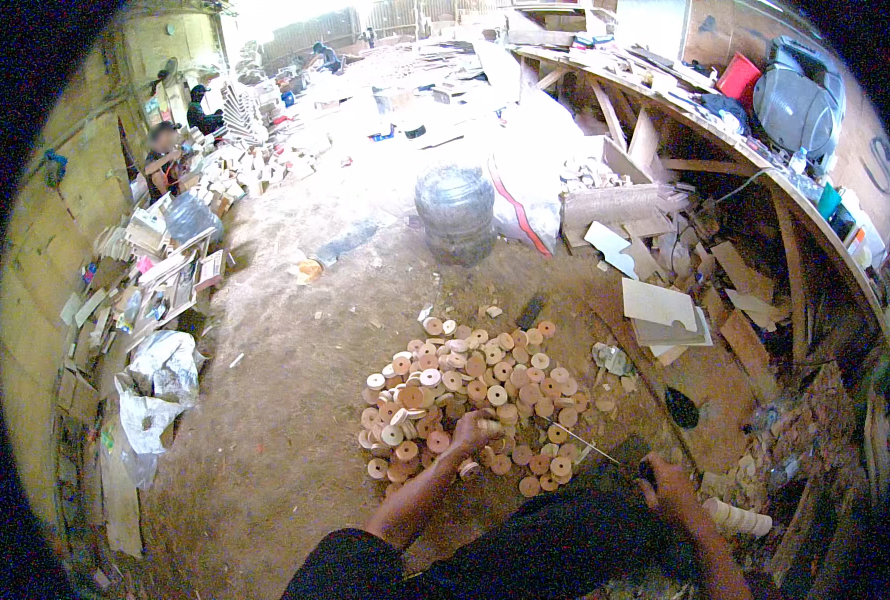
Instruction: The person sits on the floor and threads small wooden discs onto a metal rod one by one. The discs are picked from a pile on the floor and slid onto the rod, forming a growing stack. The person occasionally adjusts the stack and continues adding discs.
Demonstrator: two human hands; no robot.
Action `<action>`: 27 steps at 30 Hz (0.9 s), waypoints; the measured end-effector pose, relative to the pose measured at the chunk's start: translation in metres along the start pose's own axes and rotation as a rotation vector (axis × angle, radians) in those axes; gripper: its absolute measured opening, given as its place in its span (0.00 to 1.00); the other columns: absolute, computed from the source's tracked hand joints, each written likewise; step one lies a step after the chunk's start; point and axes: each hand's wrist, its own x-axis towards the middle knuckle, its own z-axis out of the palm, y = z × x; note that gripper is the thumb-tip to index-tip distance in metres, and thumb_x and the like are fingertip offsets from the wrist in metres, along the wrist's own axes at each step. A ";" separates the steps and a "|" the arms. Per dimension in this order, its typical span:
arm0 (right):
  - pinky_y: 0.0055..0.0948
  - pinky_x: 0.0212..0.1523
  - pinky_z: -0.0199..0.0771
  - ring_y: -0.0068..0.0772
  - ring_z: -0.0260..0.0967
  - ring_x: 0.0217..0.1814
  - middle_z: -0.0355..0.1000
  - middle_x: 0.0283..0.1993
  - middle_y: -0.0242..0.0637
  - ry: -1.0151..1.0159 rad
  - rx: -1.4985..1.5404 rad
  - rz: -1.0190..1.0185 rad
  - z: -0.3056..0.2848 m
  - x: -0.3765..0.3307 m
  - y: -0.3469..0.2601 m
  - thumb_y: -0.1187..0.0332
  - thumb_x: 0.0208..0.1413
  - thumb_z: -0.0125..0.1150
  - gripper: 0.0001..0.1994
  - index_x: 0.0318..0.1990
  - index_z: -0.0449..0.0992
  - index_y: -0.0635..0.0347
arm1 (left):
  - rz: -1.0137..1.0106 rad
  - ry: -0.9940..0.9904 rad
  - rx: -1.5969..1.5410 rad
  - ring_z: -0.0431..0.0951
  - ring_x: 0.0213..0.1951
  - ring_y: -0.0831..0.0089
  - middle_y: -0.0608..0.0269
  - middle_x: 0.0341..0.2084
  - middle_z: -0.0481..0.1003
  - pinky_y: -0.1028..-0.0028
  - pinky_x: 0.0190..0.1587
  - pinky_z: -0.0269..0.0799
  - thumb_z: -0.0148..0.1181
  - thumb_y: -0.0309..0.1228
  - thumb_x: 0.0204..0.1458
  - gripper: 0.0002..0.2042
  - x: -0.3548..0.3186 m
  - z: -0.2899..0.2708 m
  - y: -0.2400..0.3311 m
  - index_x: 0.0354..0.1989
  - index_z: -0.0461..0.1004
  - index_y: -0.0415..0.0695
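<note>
A heap of small round wooden discs (452,381), many with a hole in the middle, lies on the dirt floor in front of me. My left hand (473,430) reaches into the near side of the heap, its fingers closed around a pale wooden disc (490,426). On the right, my right hand (668,488) is closed on one end of a thin straight rod (587,442), whose far tip points at the heap's right side. Its grip end is dark and partly lost in shadow. Beside my right forearm lies a row of discs (738,518) set face to face.
A dark, rounded plastic container (455,213) stands beyond the heap. White plastic bags (157,385) and wood offcuts (135,300) line the left wall. Flat boards (662,312) and scraps lie right, below a long cluttered workbench (710,130). Other people (165,160) sit far left.
</note>
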 end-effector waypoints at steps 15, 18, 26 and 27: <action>0.42 0.44 0.74 0.53 0.72 0.42 0.74 0.39 0.45 0.095 -0.034 -0.207 -0.016 0.002 -0.012 0.81 0.38 0.53 0.38 0.63 0.70 0.43 | 0.313 -0.524 -0.899 0.80 0.45 0.68 0.59 0.44 0.78 0.68 0.47 0.80 0.73 0.28 0.44 0.27 -0.037 -0.014 0.172 0.55 0.72 0.40; 0.43 0.42 0.73 0.52 0.72 0.40 0.72 0.36 0.45 0.122 -0.074 -0.227 -0.012 0.003 -0.012 0.80 0.37 0.53 0.37 0.62 0.71 0.43 | 0.311 -0.529 -0.927 0.81 0.44 0.69 0.60 0.43 0.78 0.68 0.46 0.81 0.75 0.29 0.42 0.28 -0.031 -0.012 0.163 0.54 0.73 0.40; 0.44 0.40 0.73 0.53 0.71 0.39 0.72 0.35 0.44 0.091 -0.088 -0.273 -0.013 0.004 -0.007 0.78 0.37 0.55 0.35 0.60 0.72 0.44 | 0.287 -0.289 -0.279 0.80 0.42 0.70 0.62 0.42 0.79 0.71 0.46 0.78 0.76 0.30 0.41 0.26 -0.048 -0.033 0.191 0.50 0.76 0.41; 0.44 0.41 0.73 0.53 0.71 0.39 0.72 0.35 0.44 0.062 -0.108 -0.252 -0.013 0.004 -0.008 0.78 0.37 0.55 0.35 0.60 0.72 0.45 | 0.378 -0.302 -0.084 0.79 0.43 0.70 0.62 0.41 0.79 0.70 0.47 0.77 0.76 0.30 0.40 0.24 -0.053 -0.035 0.200 0.49 0.77 0.43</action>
